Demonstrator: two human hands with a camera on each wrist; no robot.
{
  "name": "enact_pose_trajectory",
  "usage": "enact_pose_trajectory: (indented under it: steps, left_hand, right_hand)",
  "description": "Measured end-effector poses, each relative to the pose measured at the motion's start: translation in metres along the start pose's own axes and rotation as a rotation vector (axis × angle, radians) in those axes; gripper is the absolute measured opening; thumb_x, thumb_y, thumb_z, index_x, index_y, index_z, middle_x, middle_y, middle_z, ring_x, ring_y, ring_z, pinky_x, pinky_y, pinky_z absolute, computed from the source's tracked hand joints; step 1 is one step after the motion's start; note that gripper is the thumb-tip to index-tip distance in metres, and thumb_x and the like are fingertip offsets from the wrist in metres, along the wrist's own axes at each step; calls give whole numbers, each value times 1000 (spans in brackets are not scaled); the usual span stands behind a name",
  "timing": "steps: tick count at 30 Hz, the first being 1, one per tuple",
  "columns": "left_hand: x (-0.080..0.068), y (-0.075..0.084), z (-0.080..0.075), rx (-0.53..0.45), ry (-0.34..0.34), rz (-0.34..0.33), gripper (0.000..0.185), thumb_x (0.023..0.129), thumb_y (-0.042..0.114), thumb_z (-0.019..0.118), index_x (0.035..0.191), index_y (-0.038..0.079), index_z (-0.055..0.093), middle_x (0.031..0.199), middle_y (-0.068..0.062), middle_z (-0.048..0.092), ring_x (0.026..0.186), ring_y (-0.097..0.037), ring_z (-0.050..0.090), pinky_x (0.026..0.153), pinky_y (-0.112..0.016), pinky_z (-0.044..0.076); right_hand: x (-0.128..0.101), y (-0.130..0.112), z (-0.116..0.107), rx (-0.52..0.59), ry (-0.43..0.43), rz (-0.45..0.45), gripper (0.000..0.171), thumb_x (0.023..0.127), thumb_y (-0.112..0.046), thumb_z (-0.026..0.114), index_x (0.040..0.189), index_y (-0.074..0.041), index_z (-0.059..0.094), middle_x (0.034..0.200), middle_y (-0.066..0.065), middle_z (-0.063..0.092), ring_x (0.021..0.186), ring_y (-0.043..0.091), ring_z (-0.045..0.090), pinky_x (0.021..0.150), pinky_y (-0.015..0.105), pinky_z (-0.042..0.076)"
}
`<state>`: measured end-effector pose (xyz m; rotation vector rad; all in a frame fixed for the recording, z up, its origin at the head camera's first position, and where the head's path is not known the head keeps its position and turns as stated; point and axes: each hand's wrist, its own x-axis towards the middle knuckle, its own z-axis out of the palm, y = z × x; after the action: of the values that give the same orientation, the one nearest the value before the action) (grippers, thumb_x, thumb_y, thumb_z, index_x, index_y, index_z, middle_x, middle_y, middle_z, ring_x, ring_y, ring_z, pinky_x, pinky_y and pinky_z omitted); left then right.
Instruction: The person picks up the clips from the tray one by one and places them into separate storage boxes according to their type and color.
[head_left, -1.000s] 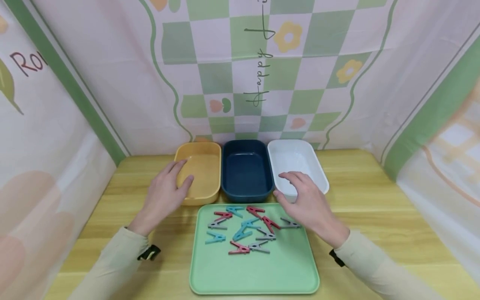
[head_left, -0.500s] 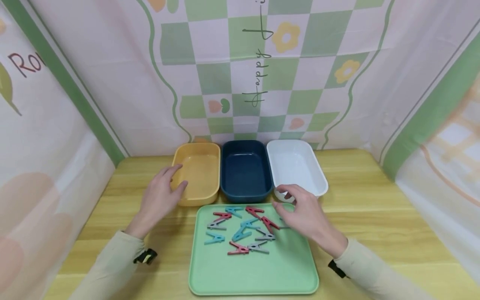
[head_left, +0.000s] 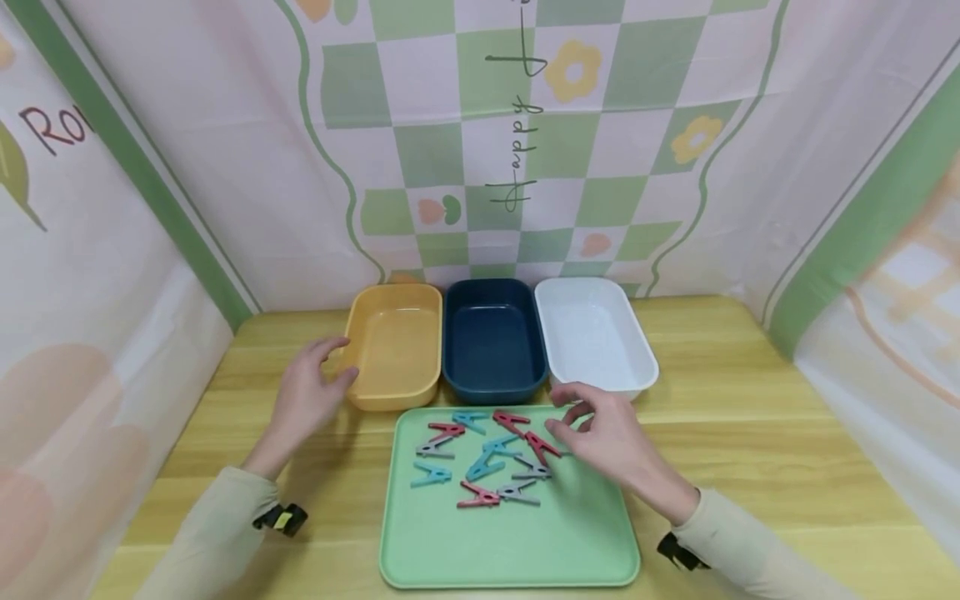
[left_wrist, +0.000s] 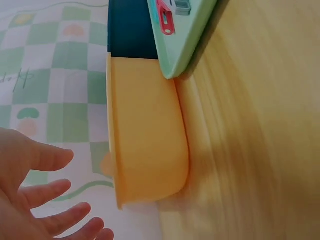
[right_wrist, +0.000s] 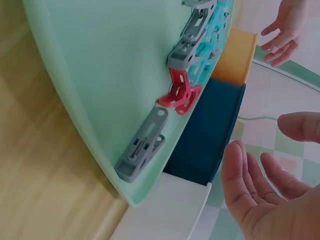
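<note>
Wood table (head_left: pixel 750 433): L hand (head_left: pixel 303 400) slack by yellow bin (head_left: pixel 395 346); R hand (head_left: pixel 611 433) slack over tray (head_left: pixel 510 542).

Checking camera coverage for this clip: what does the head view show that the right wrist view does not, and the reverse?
Only the head view shows the whole layout: the wooden table, the inside of the white bin, and both sleeves.

Only the right wrist view shows the grey clip at the tray's corner, which the right hand hides from the head camera, and that hand's empty palm.

Both show the green tray, the red clips, the yellow bin, the blue bin and the left hand.
</note>
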<state>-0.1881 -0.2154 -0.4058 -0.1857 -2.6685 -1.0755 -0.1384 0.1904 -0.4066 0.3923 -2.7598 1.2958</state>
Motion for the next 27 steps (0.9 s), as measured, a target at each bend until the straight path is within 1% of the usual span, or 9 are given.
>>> enact_pose_trajectory:
  steps: [4,10,15,19,22,27]
  left_hand:
    - [-3,-6,-3,-54,-14,-11,44,99,5,72,141,-3,61,145,-29,56,125,-50,54,104,-66,51]
    - [-8,-12,-6,-137,-58,-75,44,101,0,67,144,-5,57,149,-28,54,128,-51,55,105,-65,54]
    - [-11,-18,-6,-145,-49,-91,43,99,-2,68,141,-6,59,147,-28,55,125,-51,58,102,-61,58]
    - [-12,-22,-5,-155,-37,-98,37,98,-2,69,135,-8,63,143,-29,58,121,-49,62,101,-57,60]
    - [-14,-25,-3,-171,-35,-119,34,98,-3,69,131,-8,66,141,-29,60,116,-47,67,98,-50,63]
    - [-17,-30,0,-189,-41,-156,32,98,-1,70,129,-7,69,138,-29,63,113,-44,70,87,-31,66]
  right_hand:
    - [-3,0,-1,53,-29,33,33,89,-12,84,119,-3,73,111,10,74,83,16,70,69,28,64]
    - [-7,0,-2,136,-81,101,38,88,-16,84,121,-2,72,116,15,74,85,19,72,71,30,64]
    - [-10,3,-1,159,-84,133,38,89,-15,84,120,3,72,116,18,74,87,23,74,73,29,65]
    - [-13,4,-1,147,-88,148,36,89,-15,84,118,3,72,113,15,74,86,20,73,73,28,64]
    - [-16,5,0,162,-101,151,36,87,-13,84,118,3,72,111,15,75,87,21,73,74,28,64]
    - [-22,7,2,207,-129,148,36,85,-6,83,118,4,71,110,16,75,90,23,74,77,27,65]
